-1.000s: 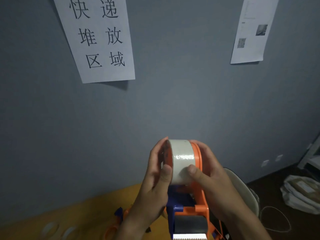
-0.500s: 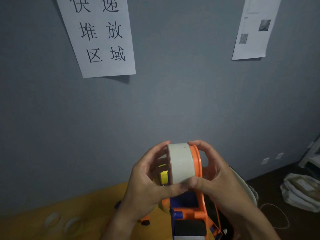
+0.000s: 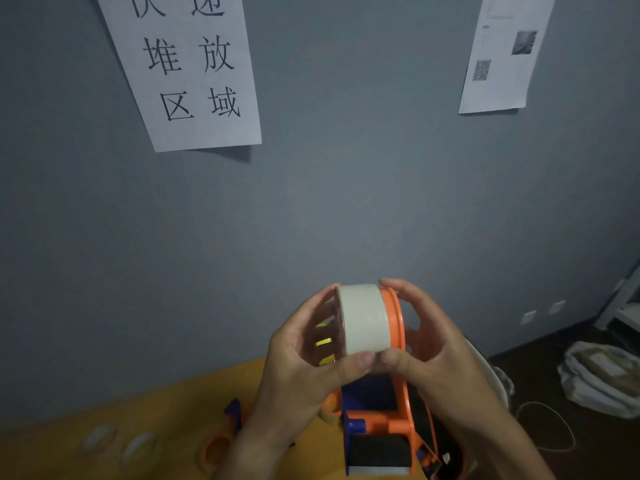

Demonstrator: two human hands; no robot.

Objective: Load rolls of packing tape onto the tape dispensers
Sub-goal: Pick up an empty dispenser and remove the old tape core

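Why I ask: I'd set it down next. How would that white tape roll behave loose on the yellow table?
The tape roll is round and smooth-faced, so on edge it would likely roll. Laid flat it should sit steady. It looks rigid under both hands.

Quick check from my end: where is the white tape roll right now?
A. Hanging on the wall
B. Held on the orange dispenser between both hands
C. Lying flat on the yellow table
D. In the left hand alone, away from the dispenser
B: the white tape roll sits against the orange dispenser, with the left hand and the right hand both gripping it, thumbs meeting at its lower edge.
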